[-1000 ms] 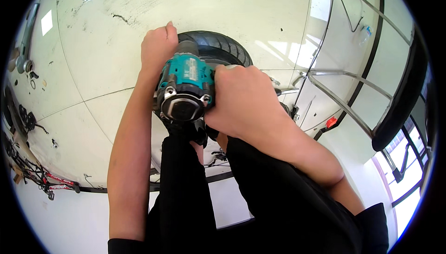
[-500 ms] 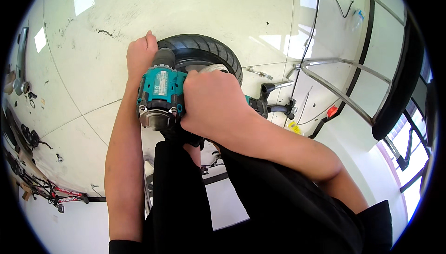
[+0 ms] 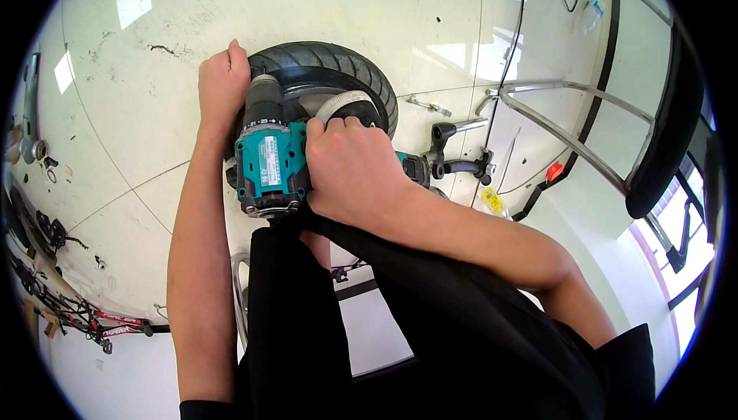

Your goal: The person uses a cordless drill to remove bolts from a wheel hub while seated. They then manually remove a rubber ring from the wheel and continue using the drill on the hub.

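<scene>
My right hand point(image 3: 361, 166) is wrapped round the grip of a teal and black cordless drill point(image 3: 270, 162). Its dark chuck points away from me, over the left side of a small wheel with a black treaded tyre point(image 3: 338, 55). At the tyre's left edge, my left hand point(image 3: 224, 86) is closed with the thumb up; its curled fingers are mostly hidden, but it appears to grip the wheel. A black shoe with a white sole edge point(image 3: 344, 102) rests on the wheel. The chuck's tip and whatever it touches cannot be made out.
Right of the wheel lie a black and silver bike part point(image 3: 446, 139), a small metal part point(image 3: 429, 105) and a yellow packet point(image 3: 492, 201). A chrome-framed seat point(image 3: 576, 93) stands farther right. Bicycle parts point(image 3: 77, 312) and a metal tube point(image 3: 32, 105) line the left side.
The drill has tilted, showing more of its top and chuck. My left hand and the wheel sit slightly higher and farther left in view. More of the shoe shows.
</scene>
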Demonstrator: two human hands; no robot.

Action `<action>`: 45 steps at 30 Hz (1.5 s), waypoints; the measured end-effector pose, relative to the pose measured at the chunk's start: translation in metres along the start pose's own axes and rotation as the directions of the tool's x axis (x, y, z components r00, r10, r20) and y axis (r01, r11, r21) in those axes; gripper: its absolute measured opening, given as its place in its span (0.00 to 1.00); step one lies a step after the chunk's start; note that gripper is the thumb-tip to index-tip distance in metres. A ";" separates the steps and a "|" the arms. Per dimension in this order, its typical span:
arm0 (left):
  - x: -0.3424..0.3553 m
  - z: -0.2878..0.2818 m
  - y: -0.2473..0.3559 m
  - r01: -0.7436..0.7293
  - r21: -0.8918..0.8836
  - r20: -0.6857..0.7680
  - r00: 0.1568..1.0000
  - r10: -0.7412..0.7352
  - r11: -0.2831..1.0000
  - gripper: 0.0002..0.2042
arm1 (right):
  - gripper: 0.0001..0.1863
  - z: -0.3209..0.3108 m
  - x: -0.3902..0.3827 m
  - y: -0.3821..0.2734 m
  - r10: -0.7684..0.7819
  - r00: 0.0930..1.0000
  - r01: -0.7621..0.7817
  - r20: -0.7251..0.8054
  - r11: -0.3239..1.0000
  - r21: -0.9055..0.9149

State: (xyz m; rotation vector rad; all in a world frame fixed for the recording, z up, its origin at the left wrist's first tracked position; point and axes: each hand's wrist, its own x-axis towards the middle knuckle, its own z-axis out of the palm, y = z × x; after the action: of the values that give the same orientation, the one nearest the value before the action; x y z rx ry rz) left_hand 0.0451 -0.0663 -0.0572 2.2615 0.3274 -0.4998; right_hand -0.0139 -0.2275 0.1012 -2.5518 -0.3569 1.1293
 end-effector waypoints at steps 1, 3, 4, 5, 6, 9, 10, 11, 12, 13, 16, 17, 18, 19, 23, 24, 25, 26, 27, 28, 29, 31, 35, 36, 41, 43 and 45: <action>0.000 0.000 -0.002 -0.012 -0.004 -0.004 1.000 0.012 1.000 0.24 | 0.18 0.001 -0.002 0.000 0.007 1.000 -0.007 0.001 1.000 0.002; 0.000 0.001 -0.003 -0.041 -0.018 -0.015 0.999 0.040 0.999 0.24 | 0.19 0.002 -0.004 0.000 0.025 1.000 -0.025 0.001 1.000 0.002; 0.000 0.001 -0.001 -0.056 -0.027 -0.020 0.998 0.055 0.998 0.24 | 0.19 0.000 -0.005 0.001 0.024 1.000 -0.024 0.002 1.000 -0.002; -0.002 0.000 -0.001 -0.067 -0.033 -0.026 0.997 0.066 0.997 0.24 | 0.19 -0.003 -0.005 0.000 0.021 1.000 -0.021 0.005 1.000 -0.003; -0.003 -0.001 -0.001 -0.060 -0.036 -0.022 0.998 0.059 0.998 0.23 | 0.19 -0.005 -0.006 0.000 0.018 1.000 -0.018 0.009 1.000 -0.004; -0.003 -0.002 -0.001 -0.059 -0.055 -0.029 0.998 0.057 0.997 0.23 | 0.19 -0.007 -0.008 0.001 0.012 0.998 -0.006 -0.055 0.994 0.106; -0.004 0.001 -0.002 -0.069 -0.068 -0.041 0.997 0.066 0.995 0.23 | 0.18 -0.014 -0.008 -0.001 0.051 0.999 -0.052 0.011 0.989 0.141; -0.004 0.001 -0.004 -0.081 -0.079 -0.054 0.996 0.077 0.994 0.23 | 0.18 -0.025 -0.007 -0.004 0.088 0.993 -0.100 0.077 0.980 0.173; -0.004 0.001 -0.004 -0.065 -0.076 -0.054 0.997 0.061 0.995 0.23 | 0.17 -0.031 -0.005 -0.007 0.121 0.982 -0.149 0.144 0.968 0.202; -0.004 0.000 -0.005 -0.050 -0.072 -0.055 0.997 0.046 0.996 0.23 | 0.17 -0.031 -0.004 -0.009 0.121 0.983 -0.148 0.139 0.967 0.208; -0.005 0.000 0.000 -0.013 -0.080 -0.037 0.999 0.010 0.997 0.23 | 0.16 -0.029 -0.007 -0.007 0.109 0.991 -0.123 0.083 0.973 0.193; -0.006 -0.001 0.000 0.000 -0.077 -0.030 1.000 -0.003 0.997 0.23 | 0.15 -0.023 -0.010 -0.006 0.079 0.996 -0.085 0.038 0.980 0.179; -0.005 -0.001 0.000 -0.018 -0.086 -0.032 0.999 0.015 0.996 0.23 | 0.15 -0.020 -0.013 -0.006 0.049 0.999 -0.047 -0.007 0.985 0.164; -0.005 -0.001 -0.001 -0.036 -0.094 -0.035 0.999 0.033 0.995 0.23 | 0.15 -0.021 -0.014 -0.005 0.045 0.999 -0.043 -0.007 0.987 0.156; -0.002 0.001 -0.007 -0.047 -0.096 -0.027 0.999 0.045 0.994 0.23 | 0.14 -0.025 -0.019 -0.003 0.024 1.000 -0.021 -0.021 0.990 0.136; -0.002 0.001 -0.007 -0.052 -0.089 -0.035 0.998 0.049 0.995 0.23 | 0.14 -0.024 -0.019 -0.002 0.019 0.999 -0.015 -0.028 0.991 0.134; -0.003 0.001 -0.005 -0.056 -0.082 -0.042 0.998 0.052 0.995 0.23 | 0.14 -0.024 -0.020 -0.002 0.015 1.000 -0.011 -0.027 0.992 0.130; -0.003 0.001 -0.004 -0.061 -0.075 -0.050 0.997 0.057 0.995 0.23 | 0.14 -0.023 -0.020 -0.002 0.012 1.000 -0.008 -0.027 0.992 0.126; -0.002 0.002 -0.005 -0.061 -0.070 -0.051 0.997 0.058 0.996 0.23 | 0.14 -0.023 -0.021 -0.002 0.008 1.000 -0.005 -0.027 0.993 0.122; -0.002 0.002 -0.006 -0.062 -0.066 -0.053 0.997 0.059 0.996 0.23 | 0.14 -0.023 -0.022 -0.002 0.006 1.000 -0.003 -0.030 0.993 0.122; -0.002 0.003 -0.007 -0.062 -0.062 -0.055 0.997 0.059 0.996 0.23 | 0.15 -0.022 -0.022 -0.002 0.004 0.999 0.000 -0.032 0.993 0.122; -0.002 0.002 -0.005 -0.059 -0.056 -0.063 0.996 0.055 0.997 0.23 | 0.16 -0.023 -0.023 -0.002 0.000 0.999 0.004 -0.034 0.992 0.125; -0.002 0.003 -0.006 -0.069 -0.052 -0.065 0.996 0.066 0.996 0.22 | 0.19 -0.026 -0.025 -0.003 -0.010 1.000 0.012 -0.020 0.990 0.142; -0.001 0.003 -0.006 -0.064 -0.055 -0.058 0.996 0.061 0.996 0.22 | 0.19 -0.027 -0.025 -0.003 -0.011 1.000 0.014 -0.015 0.989 0.145; -0.002 0.002 -0.006 -0.062 -0.054 -0.054 0.997 0.059 0.997 0.22 | 0.21 -0.030 -0.028 -0.003 -0.002 1.000 0.003 -0.013 0.989 0.147; -0.002 0.002 -0.007 -0.069 -0.057 -0.064 0.996 0.065 0.996 0.22 | 0.21 -0.030 -0.028 -0.003 -0.001 1.000 0.003 -0.015 0.988 0.157; -0.002 0.003 -0.007 -0.071 -0.063 -0.064 0.996 0.067 0.995 0.22 | 0.21 -0.028 -0.029 -0.002 -0.010 0.999 0.016 -0.040 0.987 0.161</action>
State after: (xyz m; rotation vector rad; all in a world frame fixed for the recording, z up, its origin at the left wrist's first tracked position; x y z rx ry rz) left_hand 0.0400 -0.0642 -0.0622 2.2196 0.2918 -0.3781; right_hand -0.0124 -0.2413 0.1388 -2.4234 -0.2612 1.0563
